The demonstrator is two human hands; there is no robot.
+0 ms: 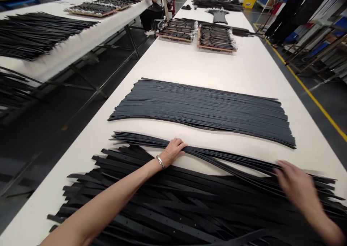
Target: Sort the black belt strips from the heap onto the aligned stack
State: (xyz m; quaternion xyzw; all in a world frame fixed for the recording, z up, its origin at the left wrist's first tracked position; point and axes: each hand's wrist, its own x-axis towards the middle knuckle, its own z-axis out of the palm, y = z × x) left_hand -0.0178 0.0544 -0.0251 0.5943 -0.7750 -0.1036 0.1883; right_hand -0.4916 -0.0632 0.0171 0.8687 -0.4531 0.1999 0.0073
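Thin leather straps (222,156) align neatly under the left hand (173,152), fingers pressed flat, unclenched; right hand (294,184) blurred, grip unclear

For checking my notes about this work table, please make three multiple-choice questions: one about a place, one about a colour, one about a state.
1. Where is the left hand?
A) On the bundle of thin dark straps
B) In a pocket
C) On the floor

2. What colour is the floor line to the right of the table?
A) Red
B) Blue
C) Yellow

3. How do the black punched belts lie?
A) Rolled in coils
B) Crossing loosely in a pile
C) Hanging on a rail

Answers:
1. A, the hand lies across the bundle.
2. C, the stripe along the floor shows yellow.
3. B, the belts lie over each other at mixed angles.
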